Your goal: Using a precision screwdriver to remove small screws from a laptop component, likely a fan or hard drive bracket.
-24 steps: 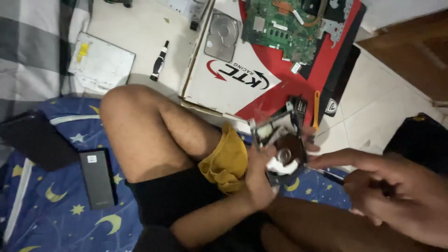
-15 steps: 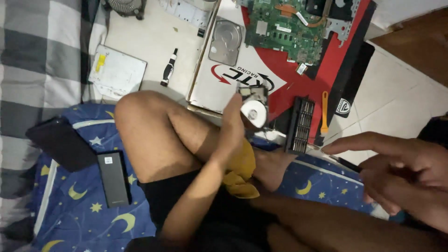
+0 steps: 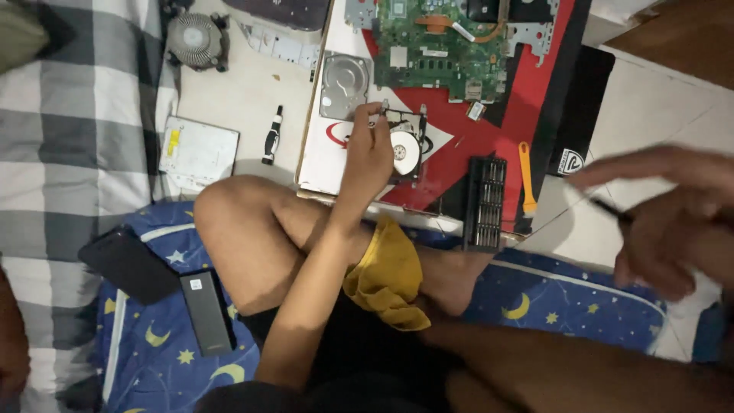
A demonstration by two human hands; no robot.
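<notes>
My left hand [image 3: 369, 157] reaches out over my bent knee and holds an opened hard drive [image 3: 405, 149] with a shiny platter down on the red and white cardboard box [image 3: 474, 153]. Just left of it lies a silver drive cover [image 3: 343, 86]. My right hand [image 3: 673, 218], blurred at the right edge, grips a thin dark screwdriver [image 3: 612, 208] well away from the drive. A green circuit board [image 3: 447, 46] lies on the box above the drive.
A black bit case [image 3: 485, 203] and an orange pry tool [image 3: 525, 177] lie on the box's right side. On the floor are a round fan [image 3: 195, 38], a silver optical drive [image 3: 197, 153] and a small black tool [image 3: 271, 138]. Two dark devices [image 3: 206, 310] rest on the blue star-patterned mat.
My left hand carried the opened drive from near my lap up onto the cardboard box. My right hand shifted rightward and up, holding the screwdriver.
</notes>
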